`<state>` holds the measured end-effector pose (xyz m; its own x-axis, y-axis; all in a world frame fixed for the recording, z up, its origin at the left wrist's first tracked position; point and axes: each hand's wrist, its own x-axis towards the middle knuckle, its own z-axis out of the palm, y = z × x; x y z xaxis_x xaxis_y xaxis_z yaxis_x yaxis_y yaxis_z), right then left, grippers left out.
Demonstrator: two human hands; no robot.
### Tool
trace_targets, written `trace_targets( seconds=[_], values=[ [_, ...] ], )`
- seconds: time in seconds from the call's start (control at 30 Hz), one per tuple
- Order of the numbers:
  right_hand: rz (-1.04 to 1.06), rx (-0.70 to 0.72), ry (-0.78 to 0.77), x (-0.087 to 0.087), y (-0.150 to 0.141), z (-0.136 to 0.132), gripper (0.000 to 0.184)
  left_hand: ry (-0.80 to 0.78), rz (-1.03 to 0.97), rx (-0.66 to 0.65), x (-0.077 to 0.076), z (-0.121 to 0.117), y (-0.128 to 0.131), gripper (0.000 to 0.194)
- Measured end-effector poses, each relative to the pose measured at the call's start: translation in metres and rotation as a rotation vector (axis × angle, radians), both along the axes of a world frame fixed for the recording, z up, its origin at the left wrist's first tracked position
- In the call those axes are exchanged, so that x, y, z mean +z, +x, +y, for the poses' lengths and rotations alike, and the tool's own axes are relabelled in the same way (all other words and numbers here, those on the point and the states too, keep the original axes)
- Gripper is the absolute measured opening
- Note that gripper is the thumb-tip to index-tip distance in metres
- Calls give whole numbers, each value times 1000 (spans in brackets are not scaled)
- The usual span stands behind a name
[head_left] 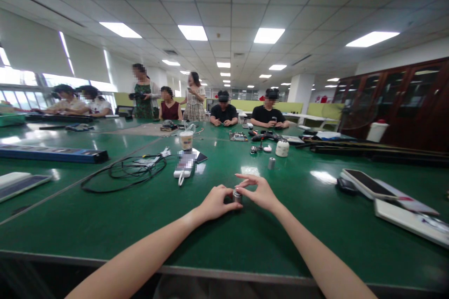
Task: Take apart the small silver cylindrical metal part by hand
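A small silver metal cylinder (237,197) stands upright on the green tabletop before me. My left hand (218,203) is closed around its side, thumb in front and fingers behind. From the other side my right hand (260,192) reaches over, its thumb and a finger closed at the cylinder's top rim while other fingers stretch out above. Whether a separate small part sits between those right fingertips is too small to tell. Farther off stands a similar metal cylinder (271,163), which neither hand touches.
Left of my hands lie a coiled black cable (122,175), a white power bank (184,166) and a drink cup (186,140). To the right are phones (368,183) and a white box (409,219). A cream jar (282,148) stands ahead. Several people sit or stand beyond.
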<state>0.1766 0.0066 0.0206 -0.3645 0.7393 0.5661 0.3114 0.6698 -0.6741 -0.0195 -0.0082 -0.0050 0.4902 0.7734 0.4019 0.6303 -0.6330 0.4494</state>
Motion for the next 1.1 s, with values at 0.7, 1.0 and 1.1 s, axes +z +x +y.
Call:
trace_targets(
  seconds=[0.7, 1.0, 1.1],
  values=[
    [-305, -232, -252, -32, 41, 47, 25, 23, -177, 79, 1, -1, -2, 53],
    [-65, -132, -195, -26, 26, 41, 29, -17, -235, -3, -3, 0, -1, 40],
    [35, -35, -150, -17, 15, 29, 41, -25, -235, -14, -5, 1, 0, 41]
  ],
)
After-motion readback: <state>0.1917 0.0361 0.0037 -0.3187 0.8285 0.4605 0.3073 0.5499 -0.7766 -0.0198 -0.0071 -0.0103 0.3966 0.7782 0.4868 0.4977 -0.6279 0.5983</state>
